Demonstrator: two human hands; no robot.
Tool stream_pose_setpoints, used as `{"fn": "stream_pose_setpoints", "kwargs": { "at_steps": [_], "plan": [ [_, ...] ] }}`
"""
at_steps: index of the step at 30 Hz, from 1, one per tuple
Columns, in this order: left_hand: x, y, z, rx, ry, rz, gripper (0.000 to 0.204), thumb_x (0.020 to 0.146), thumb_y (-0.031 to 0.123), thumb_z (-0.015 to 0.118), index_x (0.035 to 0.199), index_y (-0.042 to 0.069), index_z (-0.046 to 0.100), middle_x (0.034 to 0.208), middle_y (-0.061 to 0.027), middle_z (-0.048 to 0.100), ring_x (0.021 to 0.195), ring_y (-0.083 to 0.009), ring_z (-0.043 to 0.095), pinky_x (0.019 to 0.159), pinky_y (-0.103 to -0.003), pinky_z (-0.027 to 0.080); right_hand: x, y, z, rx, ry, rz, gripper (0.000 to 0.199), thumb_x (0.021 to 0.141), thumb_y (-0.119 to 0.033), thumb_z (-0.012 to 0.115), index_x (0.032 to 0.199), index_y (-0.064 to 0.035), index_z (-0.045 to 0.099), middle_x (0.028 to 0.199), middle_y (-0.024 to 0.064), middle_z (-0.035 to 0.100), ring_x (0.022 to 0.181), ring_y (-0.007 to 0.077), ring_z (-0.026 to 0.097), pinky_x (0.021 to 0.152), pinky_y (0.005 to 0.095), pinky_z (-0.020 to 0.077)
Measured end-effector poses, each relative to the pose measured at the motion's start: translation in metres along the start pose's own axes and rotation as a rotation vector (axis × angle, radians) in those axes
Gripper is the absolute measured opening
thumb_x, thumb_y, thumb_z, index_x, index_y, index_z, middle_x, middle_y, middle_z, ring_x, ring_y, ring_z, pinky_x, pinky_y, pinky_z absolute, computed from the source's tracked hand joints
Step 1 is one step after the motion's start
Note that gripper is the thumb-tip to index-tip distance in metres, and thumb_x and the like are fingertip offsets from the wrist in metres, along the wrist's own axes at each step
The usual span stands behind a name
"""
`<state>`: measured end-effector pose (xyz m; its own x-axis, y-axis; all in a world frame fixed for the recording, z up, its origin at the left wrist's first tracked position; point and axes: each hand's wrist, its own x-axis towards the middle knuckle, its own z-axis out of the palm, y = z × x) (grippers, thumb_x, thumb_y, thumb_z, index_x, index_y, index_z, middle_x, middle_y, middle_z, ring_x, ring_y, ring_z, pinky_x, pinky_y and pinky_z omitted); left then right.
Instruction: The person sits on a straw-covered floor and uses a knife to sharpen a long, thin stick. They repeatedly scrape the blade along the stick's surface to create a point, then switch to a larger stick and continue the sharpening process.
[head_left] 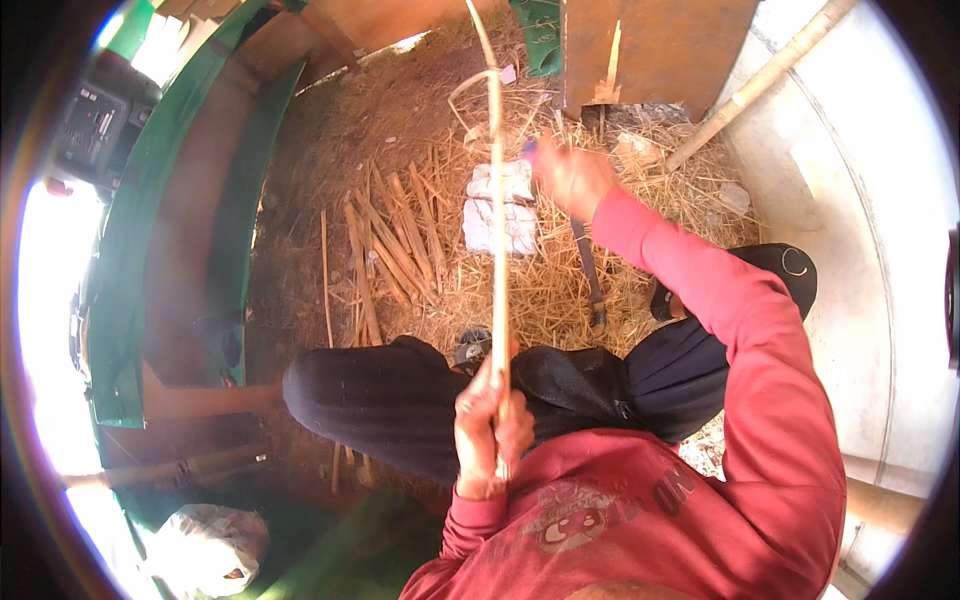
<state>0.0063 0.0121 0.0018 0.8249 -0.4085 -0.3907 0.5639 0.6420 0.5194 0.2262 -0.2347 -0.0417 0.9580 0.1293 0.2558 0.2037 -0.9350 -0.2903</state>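
Note:
My left hand (490,425) is closed around the near end of a long thin bamboo strip (497,230) that runs straight away from my chest. Farther out, my right hand (572,178) grips a knife handle beside the same strip. The knife's dark blade (588,268) hangs down over the straw. A curl of peeled sliver (472,90) bends off the strip's far end. I sit with black trousers on, knees folded under the strip.
Several split bamboo sticks (385,245) lie on the straw-covered ground (650,210) to the left, next to a white cloth (500,205). A wooden board (650,50) and a pole (760,80) stand ahead. Green sheeting (130,250) lies at left, a concrete wall (870,200) at right.

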Motion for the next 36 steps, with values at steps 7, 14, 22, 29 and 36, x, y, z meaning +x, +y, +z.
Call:
{"fn": "stream_pose_setpoints", "kwargs": {
  "at_steps": [7,14,22,29,36],
  "plan": [
    [0.001,0.007,-0.009,0.01,-0.043,0.054,0.044,0.102,0.02,0.045,0.142,0.003,0.039,0.049,-0.0001,0.036,0.031,-0.0077,0.028,0.03,-0.023,0.027,0.028,0.087,-0.045,0.027,0.223,0.461,0.061,0.103,-0.049,0.02,0.11,-0.0012,0.057,0.079,0.0241,0.066,0.08,0.0359,0.068,0.07,0.0486,0.0532],
    [0.01,0.008,-0.008,0.059,-0.011,0.042,0.042,0.102,0.019,0.044,0.141,0.004,0.039,0.048,-0.0001,0.036,0.029,-0.0089,0.028,0.029,-0.022,0.026,-0.02,-0.009,-0.042,0.225,-0.049,-0.321,0.027,0.1,-0.033,0.047,0.101,-0.0072,0.055,0.059,0.0144,0.059,0.047,0.0319,0.058,0.047,0.044,0.0439],
    [-0.006,0.001,-0.012,-0.065,-0.077,-0.037,0.041,0.102,0.019,0.044,0.14,0.002,0.041,0.046,0.0003,0.033,0.029,-0.0079,0.026,0.028,-0.022,0.025,0.004,0.022,-0.007,-0.062,0.314,-0.234,0.029,0.097,-0.038,0.052,0.097,-0.009,0.052,0.051,0.0091,0.055,0.037,0.0281,0.052,0.034,0.0413,0.0399],
    [-0.002,-0.003,-0.014,-0.213,-0.143,-0.175,0.038,0.103,0.019,0.04,0.138,0.002,0.042,0.048,-0.0002,0.036,0.028,-0.0087,0.03,0.028,-0.022,0.026,0.032,0.075,-0.019,-0.168,0.372,0.038,0.044,0.101,-0.045,0.041,0.091,-0.0038,0.053,0.051,0.0139,0.053,0.038,0.0329,0.048,0.04,0.0454,0.0445],
    [0.008,0.005,-0.039,-0.421,-0.235,-0.167,0.044,0.104,0.019,0.033,0.144,0.001,0.032,0.05,-0.0025,0.041,0.029,-0.0099,0.036,0.028,-0.021,0.027,0.025,0.044,-0.043,0.625,-0.193,0.239,0.051,0.103,-0.046,0.033,0.088,-0.0042,0.057,0.052,0.007,0.044,0.045,0.018,0.047,0.048,0.0405,0.0422]
  ]
}}
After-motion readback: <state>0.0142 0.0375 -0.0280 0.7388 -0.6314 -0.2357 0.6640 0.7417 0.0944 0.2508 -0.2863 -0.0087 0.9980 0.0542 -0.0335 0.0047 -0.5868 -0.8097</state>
